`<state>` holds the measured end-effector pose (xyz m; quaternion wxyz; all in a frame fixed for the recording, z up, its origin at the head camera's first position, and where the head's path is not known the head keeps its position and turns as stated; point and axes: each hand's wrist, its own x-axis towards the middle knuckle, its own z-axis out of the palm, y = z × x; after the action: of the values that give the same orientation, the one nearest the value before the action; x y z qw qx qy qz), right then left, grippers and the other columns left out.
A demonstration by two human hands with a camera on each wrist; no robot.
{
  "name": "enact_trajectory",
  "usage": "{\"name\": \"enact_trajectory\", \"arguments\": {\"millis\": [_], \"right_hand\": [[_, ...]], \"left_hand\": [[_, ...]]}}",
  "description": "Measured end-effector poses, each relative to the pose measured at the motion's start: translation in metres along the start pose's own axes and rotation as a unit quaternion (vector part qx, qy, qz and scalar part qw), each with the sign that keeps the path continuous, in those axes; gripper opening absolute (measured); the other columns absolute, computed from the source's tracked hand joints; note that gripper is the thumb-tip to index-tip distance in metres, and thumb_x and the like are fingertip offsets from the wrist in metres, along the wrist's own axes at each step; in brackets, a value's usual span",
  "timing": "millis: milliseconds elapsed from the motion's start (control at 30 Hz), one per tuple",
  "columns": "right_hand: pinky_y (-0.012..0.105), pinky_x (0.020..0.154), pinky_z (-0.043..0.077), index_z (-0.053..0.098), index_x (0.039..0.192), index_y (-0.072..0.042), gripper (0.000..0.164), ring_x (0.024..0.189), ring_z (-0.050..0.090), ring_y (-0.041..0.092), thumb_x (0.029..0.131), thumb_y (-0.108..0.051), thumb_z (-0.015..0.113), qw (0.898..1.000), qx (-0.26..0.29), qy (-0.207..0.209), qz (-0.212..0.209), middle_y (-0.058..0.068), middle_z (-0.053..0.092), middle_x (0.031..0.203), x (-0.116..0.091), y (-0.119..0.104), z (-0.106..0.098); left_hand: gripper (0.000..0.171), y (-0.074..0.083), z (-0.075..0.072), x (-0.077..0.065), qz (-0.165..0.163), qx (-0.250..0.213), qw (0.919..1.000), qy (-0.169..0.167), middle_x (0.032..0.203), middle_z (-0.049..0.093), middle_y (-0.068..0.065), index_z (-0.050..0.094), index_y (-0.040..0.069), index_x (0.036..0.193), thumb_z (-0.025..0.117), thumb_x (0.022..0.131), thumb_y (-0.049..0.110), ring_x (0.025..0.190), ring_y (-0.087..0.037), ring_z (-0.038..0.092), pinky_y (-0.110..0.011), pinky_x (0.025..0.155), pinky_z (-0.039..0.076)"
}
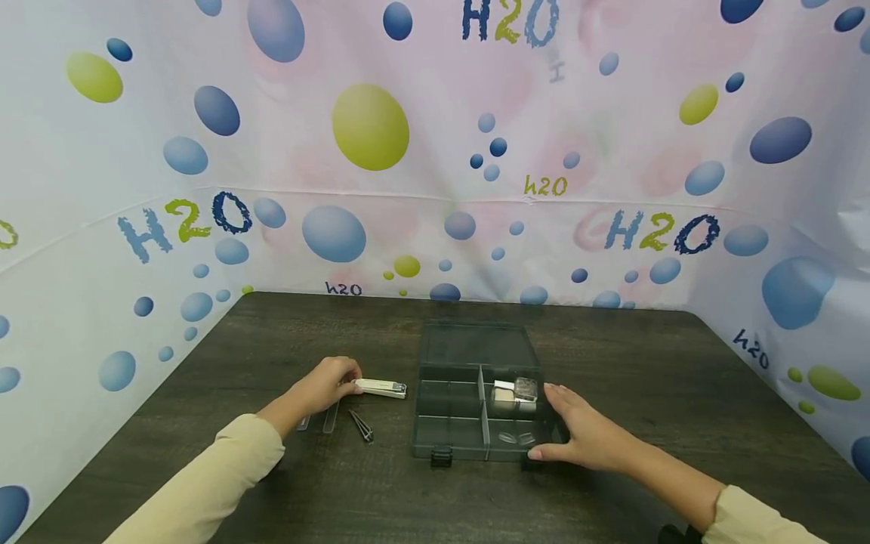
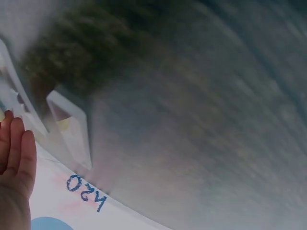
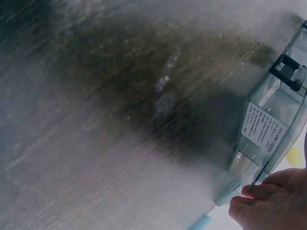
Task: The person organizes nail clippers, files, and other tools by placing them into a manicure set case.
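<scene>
My left hand (image 1: 333,380) pinches one end of a cream nail clipper (image 1: 382,387) just left of the box. Only its outstretched fingers and part of the palm show in the left wrist view. The dark translucent divided box (image 1: 450,427) lies with its lid (image 1: 478,344) folded back. My right hand (image 1: 586,432) touches the box's right side with extended fingers, its thumb at the front right corner. In the right wrist view, fingertips (image 3: 254,190) meet the box's edge near a printed label (image 3: 263,127). Small white and clear pieces (image 1: 514,393) sit in the back right compartment.
A small metal tool with two slim arms (image 1: 362,426) lies below the left hand. Clear strips (image 1: 331,418) lie partly behind the left wrist. Two small clear pieces (image 1: 516,438) are in the front right compartment. A patterned curtain (image 1: 381,189) borders the dark table (image 1: 319,483).
</scene>
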<state>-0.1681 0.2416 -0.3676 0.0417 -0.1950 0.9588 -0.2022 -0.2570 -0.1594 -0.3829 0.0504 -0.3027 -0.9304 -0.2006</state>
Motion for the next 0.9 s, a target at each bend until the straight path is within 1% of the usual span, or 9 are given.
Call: {"name": "enact_trajectory", "arguments": {"millis": [133, 233, 433, 667, 900], "right_hand": [[0.063, 0.098, 0.028, 0.022, 0.139, 0.01, 0.108, 0.131, 0.021, 0.048, 0.07, -0.062, 0.063, 1.0, 0.0, 0.0, 0.002, 0.03, 0.024, 0.143, 0.0, 0.0, 0.0], [0.062, 0.099, 0.027, 0.022, 0.139, 0.01, 0.108, 0.131, 0.021, 0.048, 0.07, -0.062, 0.063, 1.0, 0.003, 0.0, 0.004, 0.03, 0.024, 0.143, 0.0, 0.0, 0.0], [0.063, 0.098, 0.028, 0.022, 0.139, 0.01, 0.107, 0.13, 0.022, 0.049, 0.07, -0.061, 0.064, 1.0, 0.0, 0.002, -0.001, 0.03, 0.024, 0.143, 0.0, -0.001, 0.0], [0.063, 0.098, 0.029, 0.021, 0.139, 0.009, 0.108, 0.13, 0.022, 0.049, 0.07, -0.061, 0.064, 1.0, 0.006, 0.001, -0.001, 0.03, 0.024, 0.143, 0.0, 0.0, 0.0], [0.063, 0.097, 0.029, 0.023, 0.138, 0.012, 0.108, 0.129, 0.024, 0.049, 0.069, -0.06, 0.065, 1.0, 0.009, 0.013, -0.01, 0.031, 0.025, 0.142, -0.001, -0.001, 0.0]], "left_hand": [[0.013, 0.002, -0.001, -0.002, 0.027, -0.002, 0.9996, 0.012, 0.08, 0.06, -0.005, 0.065, 0.0, 0.088, 0.064, 0.081, 0.011, 0.069, -0.009, 0.052, -0.022, 0.058, 0.045], [0.015, 0.004, -0.002, -0.004, 0.041, -0.001, 0.999, 0.018, 0.08, 0.06, -0.006, 0.067, -0.002, 0.091, 0.064, 0.081, 0.01, 0.068, -0.007, 0.049, -0.021, 0.057, 0.044], [0.015, 0.009, -0.002, -0.006, 0.062, -0.003, 0.9978, 0.024, 0.08, 0.063, -0.006, 0.068, -0.002, 0.089, 0.064, 0.081, 0.01, 0.065, -0.005, 0.049, -0.019, 0.055, 0.043], [0.016, 0.015, -0.006, -0.009, 0.065, -0.011, 0.9975, 0.025, 0.081, 0.065, -0.007, 0.068, -0.001, 0.092, 0.063, 0.082, 0.011, 0.065, -0.004, 0.049, -0.018, 0.054, 0.042], [0.014, 0.017, -0.006, -0.014, 0.059, -0.022, 0.9965, 0.055, 0.078, 0.063, -0.003, 0.068, 0.0, 0.09, 0.063, 0.082, 0.01, 0.063, 0.0, 0.041, -0.018, 0.053, 0.038]]}}
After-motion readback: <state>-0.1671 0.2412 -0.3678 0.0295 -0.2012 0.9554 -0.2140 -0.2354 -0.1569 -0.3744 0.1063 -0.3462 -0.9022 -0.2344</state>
